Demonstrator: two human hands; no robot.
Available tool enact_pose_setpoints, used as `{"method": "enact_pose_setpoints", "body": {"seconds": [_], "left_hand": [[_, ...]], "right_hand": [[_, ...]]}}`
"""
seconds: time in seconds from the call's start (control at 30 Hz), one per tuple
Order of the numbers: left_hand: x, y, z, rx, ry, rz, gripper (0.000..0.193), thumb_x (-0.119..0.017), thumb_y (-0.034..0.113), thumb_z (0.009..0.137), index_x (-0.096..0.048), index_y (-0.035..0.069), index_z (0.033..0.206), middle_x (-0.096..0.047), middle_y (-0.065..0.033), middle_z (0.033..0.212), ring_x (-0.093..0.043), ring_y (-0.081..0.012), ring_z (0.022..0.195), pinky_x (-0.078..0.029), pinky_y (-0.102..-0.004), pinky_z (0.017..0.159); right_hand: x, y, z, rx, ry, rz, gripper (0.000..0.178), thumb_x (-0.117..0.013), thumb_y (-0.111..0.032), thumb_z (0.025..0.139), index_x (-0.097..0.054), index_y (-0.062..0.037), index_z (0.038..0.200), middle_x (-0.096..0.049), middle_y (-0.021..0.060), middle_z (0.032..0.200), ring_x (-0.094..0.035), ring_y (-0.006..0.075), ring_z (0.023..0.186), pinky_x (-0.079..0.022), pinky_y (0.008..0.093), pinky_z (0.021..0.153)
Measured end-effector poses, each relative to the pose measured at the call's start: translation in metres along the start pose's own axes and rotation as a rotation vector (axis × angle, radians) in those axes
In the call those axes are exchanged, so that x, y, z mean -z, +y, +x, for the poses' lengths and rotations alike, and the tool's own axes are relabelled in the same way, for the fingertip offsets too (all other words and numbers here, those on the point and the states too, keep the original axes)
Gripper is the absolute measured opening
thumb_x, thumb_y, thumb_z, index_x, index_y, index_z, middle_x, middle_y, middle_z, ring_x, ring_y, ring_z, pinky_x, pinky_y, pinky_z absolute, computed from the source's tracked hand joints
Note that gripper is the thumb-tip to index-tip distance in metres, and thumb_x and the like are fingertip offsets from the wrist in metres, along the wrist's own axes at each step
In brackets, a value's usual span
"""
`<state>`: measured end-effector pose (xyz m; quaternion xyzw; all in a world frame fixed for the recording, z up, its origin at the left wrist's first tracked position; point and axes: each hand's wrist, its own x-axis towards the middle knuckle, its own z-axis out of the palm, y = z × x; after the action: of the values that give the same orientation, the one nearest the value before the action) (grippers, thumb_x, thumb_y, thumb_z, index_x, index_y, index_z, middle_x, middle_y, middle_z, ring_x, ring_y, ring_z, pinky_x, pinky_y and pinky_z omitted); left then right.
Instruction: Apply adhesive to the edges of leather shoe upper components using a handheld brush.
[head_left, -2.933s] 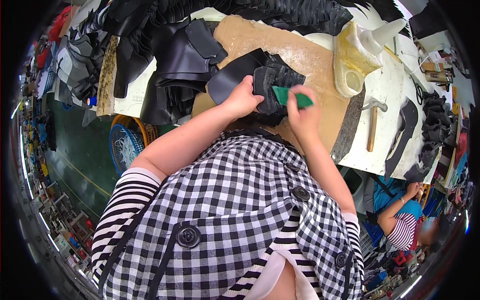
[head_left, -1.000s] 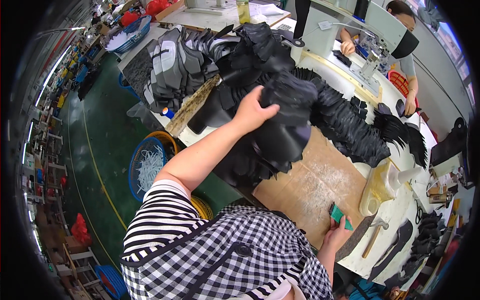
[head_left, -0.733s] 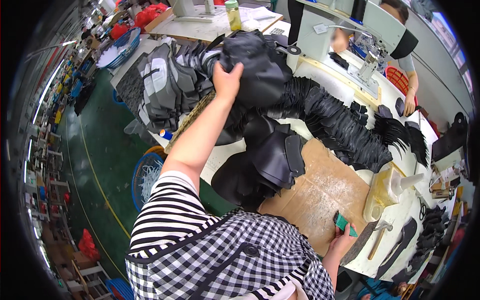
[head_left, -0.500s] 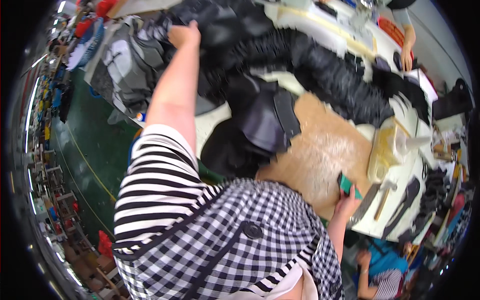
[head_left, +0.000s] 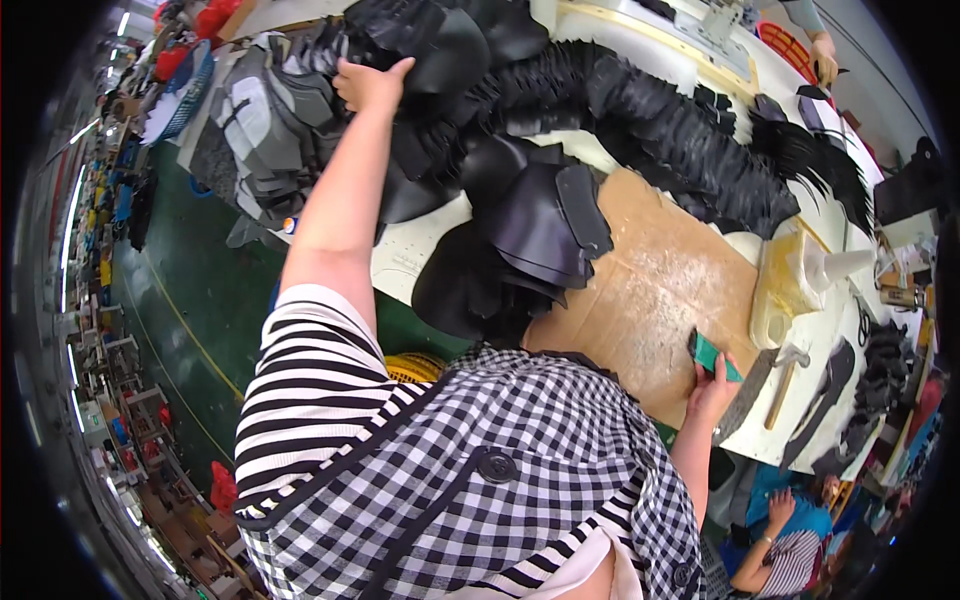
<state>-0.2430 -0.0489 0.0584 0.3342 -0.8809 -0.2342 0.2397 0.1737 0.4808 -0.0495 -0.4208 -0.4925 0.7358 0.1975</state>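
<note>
Leather pieces [head_left: 440, 50] are lying far up the tabletop [head_left: 420, 250], so I am stretching my left hand [head_left: 368, 85] out, fingers spread on them. My right hand [head_left: 712, 385] is gripping a green block [head_left: 708, 352] by the cardboard [head_left: 650, 290], keeping it ready.

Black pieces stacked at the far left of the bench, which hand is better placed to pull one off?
Probably the left hand: it already rests on the black pieces, while the right hand grips a green tool over the brown board.
</note>
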Motion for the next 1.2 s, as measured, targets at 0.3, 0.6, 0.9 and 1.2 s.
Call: {"method": "enact_pose_setpoints", "body": {"seconds": [0.3,0.6,0.9,1.2], "left_hand": [[-0.025,0.028,-0.199,-1.08,-0.8,-0.074,0.076,-0.077,0.046,0.065,-0.052,0.006,0.125,-0.042,-0.0135,0.134,-0.039,-0.0346,0.123,-0.033,-0.0476,0.101],[0.007,0.089,-0.229,-1.354,-1.149,0.032,0.056,-0.082,0.028,0.059,-0.059,0.007,0.106,-0.061,-0.015,0.102,-0.055,-0.0321,0.108,-0.04,-0.0415,0.094],[-0.033,0.087,-0.331,-1.429,-0.834,0.058,0.052,-0.081,0.017,0.057,-0.06,0.011,0.104,-0.058,-0.0102,0.113,-0.049,-0.0318,0.113,-0.032,-0.0466,0.099],[-0.027,0.059,-0.354,-0.822,-0.768,-0.129,0.06,-0.082,0.012,0.057,-0.051,0.005,0.108,-0.055,-0.0162,0.104,-0.05,-0.0356,0.106,-0.044,-0.0406,0.09]], "right_hand": [[-0.009,-0.001,0.0,0.041,-0.01,0.03,0.025,-0.063,-0.011,0.087,-0.053,-0.0076,0.111,-0.058,0.0065,0.099,-0.062,0.0181,0.084,-0.057,0.0284,0.062],[0.009,0.003,0.004,0.037,-0.024,0.077,0.026,-0.062,-0.009,0.087,-0.05,-0.0068,0.111,-0.056,0.0078,0.098,-0.063,0.0197,0.078,-0.059,0.0296,0.058],[-0.005,-0.006,-0.005,0.016,-0.025,0.226,0.024,-0.061,-0.011,0.088,-0.051,-0.0091,0.109,-0.057,0.0076,0.097,-0.062,0.0178,0.078,-0.058,0.0293,0.058],[0.021,-0.099,0.015,0.573,0.117,-0.031,0.025,-0.063,-0.011,0.088,-0.051,-0.0053,0.108,-0.057,0.0062,0.094,-0.06,0.0134,0.079,-0.053,0.0249,0.063]]}}
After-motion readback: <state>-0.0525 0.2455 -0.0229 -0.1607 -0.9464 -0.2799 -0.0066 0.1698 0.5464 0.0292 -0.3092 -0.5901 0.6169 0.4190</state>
